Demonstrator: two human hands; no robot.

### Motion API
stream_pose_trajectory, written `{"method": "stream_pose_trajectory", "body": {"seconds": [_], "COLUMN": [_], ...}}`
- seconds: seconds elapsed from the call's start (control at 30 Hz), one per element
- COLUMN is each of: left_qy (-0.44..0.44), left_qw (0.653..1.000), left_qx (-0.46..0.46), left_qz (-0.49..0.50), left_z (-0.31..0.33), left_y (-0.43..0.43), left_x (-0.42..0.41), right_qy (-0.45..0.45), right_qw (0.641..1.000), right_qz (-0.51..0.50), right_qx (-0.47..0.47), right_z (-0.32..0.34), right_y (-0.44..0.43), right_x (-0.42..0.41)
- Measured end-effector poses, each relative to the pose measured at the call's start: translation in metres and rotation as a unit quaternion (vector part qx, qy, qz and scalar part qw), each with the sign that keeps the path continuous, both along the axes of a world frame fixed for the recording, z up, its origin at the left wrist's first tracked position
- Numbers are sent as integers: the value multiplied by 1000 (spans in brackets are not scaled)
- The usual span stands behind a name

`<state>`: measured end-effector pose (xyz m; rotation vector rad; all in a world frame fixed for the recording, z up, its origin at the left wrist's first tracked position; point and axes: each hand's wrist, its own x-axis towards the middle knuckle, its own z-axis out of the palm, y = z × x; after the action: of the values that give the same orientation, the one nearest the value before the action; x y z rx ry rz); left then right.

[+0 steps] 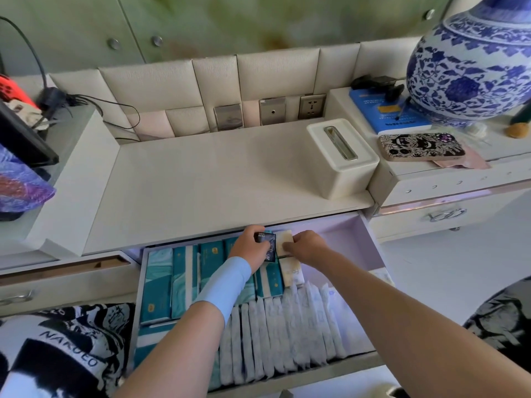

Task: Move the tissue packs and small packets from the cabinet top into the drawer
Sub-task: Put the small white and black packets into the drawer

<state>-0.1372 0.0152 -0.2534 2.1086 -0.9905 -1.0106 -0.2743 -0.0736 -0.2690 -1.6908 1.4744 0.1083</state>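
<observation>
**Two hands, two packets at the open drawer**

A dark packet (267, 246) is pinched in the left hand (249, 249). It touches a cream packet (284, 240) gripped by the curled fingers of the right hand (309, 247). Both are held at the back of the open drawer (371, 245). Beneath them, teal tissue packs (157, 285) stand in rows, and white packets (287, 328) stand on edge nearer the front. On the cabinet top (212, 173) above sits a tissue box (342, 162), with a phone (421, 146) and a vase (471, 70) further right.
</observation>
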Motion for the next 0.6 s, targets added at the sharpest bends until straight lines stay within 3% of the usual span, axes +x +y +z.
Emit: {"method": "stream_pose_trajectory", "body": {"seconds": [0.3, 0.37, 0.47, 0.6], "left_qy": [25, 41, 96, 189], "left_qw": [999, 998, 992, 979], "left_qx": [-42, -53, -77, -80], "left_qz": [11, 20, 30, 4], "left_z": [5, 9, 20, 28], "left_y": [-17, -20, -25, -28], "left_x": [-17, -22, -39, -65], "right_qy": [-81, -128, -223, -215], "right_qw": [995, 988, 961, 973], "right_qz": [-27, -62, -77, -21], "right_qx": [53, 52, 145, 77], "right_z": [17, 29, 49, 60], "right_y": [-13, -16, -17, -15], "right_x": [-18, -26, -46, -81]}}
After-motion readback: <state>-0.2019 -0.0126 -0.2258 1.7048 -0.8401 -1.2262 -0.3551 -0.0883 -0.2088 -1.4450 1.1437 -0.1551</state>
